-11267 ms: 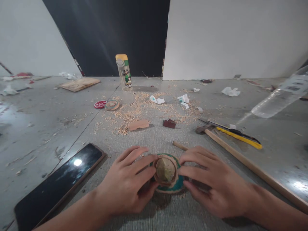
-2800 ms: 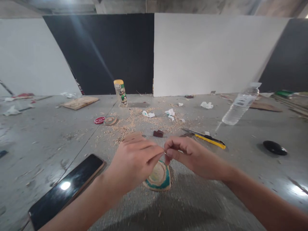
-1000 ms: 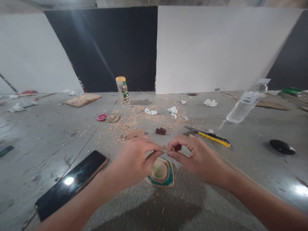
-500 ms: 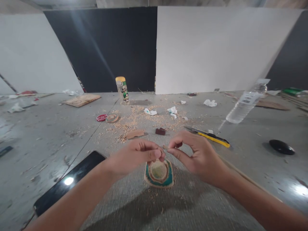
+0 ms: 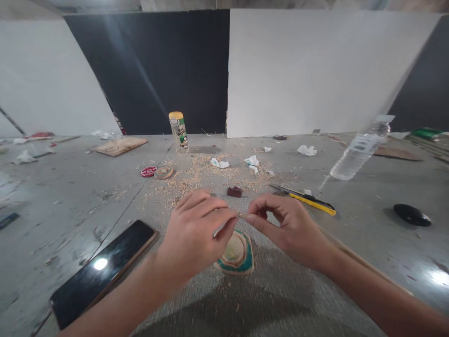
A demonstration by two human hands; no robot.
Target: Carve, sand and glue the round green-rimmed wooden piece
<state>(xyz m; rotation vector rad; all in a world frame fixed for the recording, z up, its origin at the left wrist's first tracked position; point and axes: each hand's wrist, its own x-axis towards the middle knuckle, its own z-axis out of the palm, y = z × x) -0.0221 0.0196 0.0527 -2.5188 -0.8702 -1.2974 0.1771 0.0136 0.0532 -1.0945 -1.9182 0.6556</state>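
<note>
Between the fingertips of both hands runs a small thin light-brown piece [image 5: 242,216], too small to name for certain. My left hand [image 5: 201,229] pinches its left end, back of the hand toward me. My right hand [image 5: 286,229] pinches the right end between thumb and forefinger. Just below them on the floor lies a carved wooden piece [image 5: 247,267] with a teal band around a pale round centre; my left hand covers part of it. Beyond the fingers sits a small dark red block [image 5: 234,192].
A phone [image 5: 105,271] lies at left, a yellow utility knife [image 5: 312,203] at right, near a black mouse-shaped object [image 5: 411,215]. Farther off stand a yellow-lidded bottle [image 5: 178,132] and a tilted clear water bottle [image 5: 359,150]. Wood shavings [image 5: 196,175], crumpled tissues [image 5: 220,163] and a red tin lid [image 5: 148,172] are scattered about.
My left hand has rolled over so its back shows, its fingers now lifted over the light wooden strip behind. The right hand has barely moved.
</note>
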